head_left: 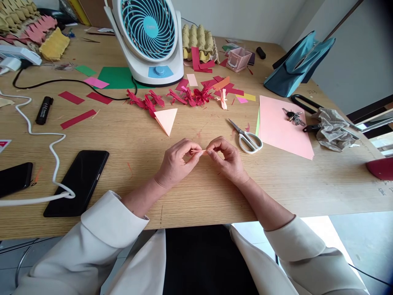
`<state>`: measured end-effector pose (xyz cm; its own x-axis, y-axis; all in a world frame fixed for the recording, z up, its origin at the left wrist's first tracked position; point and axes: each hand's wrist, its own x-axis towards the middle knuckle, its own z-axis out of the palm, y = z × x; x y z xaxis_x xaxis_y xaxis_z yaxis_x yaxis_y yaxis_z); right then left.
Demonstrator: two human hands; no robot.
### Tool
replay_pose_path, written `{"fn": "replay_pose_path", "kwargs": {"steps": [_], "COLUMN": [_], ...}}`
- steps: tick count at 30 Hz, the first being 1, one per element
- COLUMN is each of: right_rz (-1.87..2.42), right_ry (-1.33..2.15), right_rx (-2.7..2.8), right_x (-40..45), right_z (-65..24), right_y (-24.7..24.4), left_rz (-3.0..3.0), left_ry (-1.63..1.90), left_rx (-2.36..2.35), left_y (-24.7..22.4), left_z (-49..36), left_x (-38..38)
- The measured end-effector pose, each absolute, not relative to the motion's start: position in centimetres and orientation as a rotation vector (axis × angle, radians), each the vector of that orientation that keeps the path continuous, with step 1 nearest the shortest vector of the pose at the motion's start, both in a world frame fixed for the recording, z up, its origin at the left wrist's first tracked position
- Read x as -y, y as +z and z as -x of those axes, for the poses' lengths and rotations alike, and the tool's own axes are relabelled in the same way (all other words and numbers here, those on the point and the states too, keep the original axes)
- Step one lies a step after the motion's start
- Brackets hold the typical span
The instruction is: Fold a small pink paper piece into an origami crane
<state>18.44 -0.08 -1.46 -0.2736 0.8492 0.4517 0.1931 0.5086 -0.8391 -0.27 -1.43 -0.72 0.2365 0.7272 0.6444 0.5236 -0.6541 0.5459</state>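
Note:
My left hand (181, 160) and my right hand (226, 159) meet over the table, each pinching a small strip of light orange paper (202, 151) between thumb and fingers. Most of the strip is hidden by the fingertips. Just right of my right hand lie scissors (249, 141) with white handles, blades partly apart. Beyond my left hand rests a pale peach paper triangle (167, 120). A row of twisted red paper pieces (188, 96) stretches behind it, with a pale peach twisted piece (223, 99) at its right end.
A white and blue fan (150, 41) stands at the back. Pink paper sheets (282, 127) with keys (294, 117) on top lie to the right, near a teal bag (297, 65). On the left are a black tablet (78, 184), a phone (15, 179), a marker (44, 110) and a white cable (55, 157).

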Motion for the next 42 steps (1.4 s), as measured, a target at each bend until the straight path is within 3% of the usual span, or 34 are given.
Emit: {"fn": "replay_pose_path", "kwargs": {"steps": [26, 42], "right_rz": [0.833, 0.873], "right_ry": [0.556, 0.57], "right_rx": [1.833, 1.825], "right_x": [-0.24, -0.19], "right_z": [-19.27, -19.24], "right_y": [-0.9, -0.98], "left_rz": [-2.055, -2.059], "left_ry": [1.37, 1.361], "left_rx": [-1.218, -1.174], "left_y": [-0.58, -0.87], "left_z": [0.71, 0.77], "left_x": [0.97, 0.77]}}
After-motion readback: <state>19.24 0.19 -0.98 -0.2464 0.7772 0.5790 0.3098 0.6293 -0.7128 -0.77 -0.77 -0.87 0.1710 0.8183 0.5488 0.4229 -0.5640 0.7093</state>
